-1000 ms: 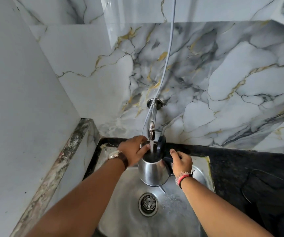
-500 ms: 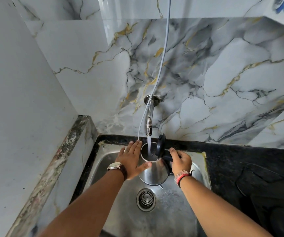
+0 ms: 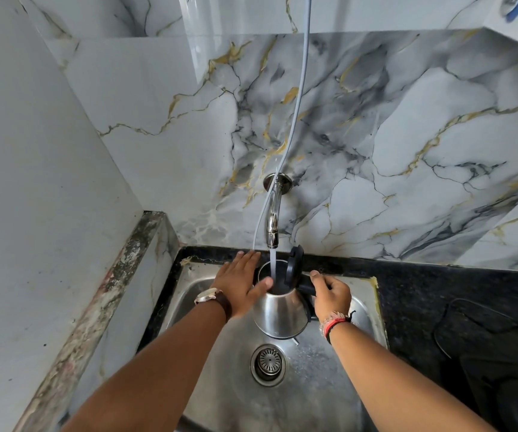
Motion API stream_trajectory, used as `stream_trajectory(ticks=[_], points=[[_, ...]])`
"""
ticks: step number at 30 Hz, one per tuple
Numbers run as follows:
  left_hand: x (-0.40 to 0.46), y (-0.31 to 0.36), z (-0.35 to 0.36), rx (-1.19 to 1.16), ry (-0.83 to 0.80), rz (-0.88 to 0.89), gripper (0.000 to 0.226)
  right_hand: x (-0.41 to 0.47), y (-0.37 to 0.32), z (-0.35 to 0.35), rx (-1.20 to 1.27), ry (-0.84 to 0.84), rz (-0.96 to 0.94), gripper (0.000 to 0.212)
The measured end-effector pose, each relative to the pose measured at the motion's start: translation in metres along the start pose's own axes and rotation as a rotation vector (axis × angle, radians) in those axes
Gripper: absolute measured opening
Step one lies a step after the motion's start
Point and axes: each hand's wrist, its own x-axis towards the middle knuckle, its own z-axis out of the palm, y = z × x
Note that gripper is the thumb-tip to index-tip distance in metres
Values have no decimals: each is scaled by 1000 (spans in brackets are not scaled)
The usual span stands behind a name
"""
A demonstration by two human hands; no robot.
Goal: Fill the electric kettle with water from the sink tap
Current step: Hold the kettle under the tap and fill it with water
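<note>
The right hand (image 3: 331, 293) has its fingers (image 3: 317, 275) clenched round the black handle (image 3: 306, 286) of the electric kettle (image 3: 281, 313), while the left hand (image 3: 239, 283) lies flat and spread against the kettle's steel side, fingers released, thumb at the rim, steadying and not gripping. The kettle is held over the sink (image 3: 329, 385), above the drain (image 3: 267, 363), its lid (image 3: 293, 266) flipped up, mouth directly beneath the tap (image 3: 272, 226). A stream of water (image 3: 272, 261) falls into the opening. To fill well, keep the mouth centred under the stream, hold the body level so nothing spills over the rim, keep the base connector dry, and watch the level; shut the tap before it reaches the maximum line. The water level inside is hidden in shadow. The sink basin looks wet but holds no standing water. A thin hose (image 3: 298, 104) hangs down the marble wall (image 3: 407, 135) beside the tap.
</note>
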Motion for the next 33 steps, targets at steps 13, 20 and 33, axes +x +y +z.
stream_trajectory(ticks=[13,20,33], points=[[46,33,-55,-530,233,98,19,2,7,1,15,6,-32,68],[50,32,-51,-633,175,16,24,4,12,3,26,4,-35,70],[61,56,-54,-338,382,-188,59,5,11,4,49,17,-28,69]])
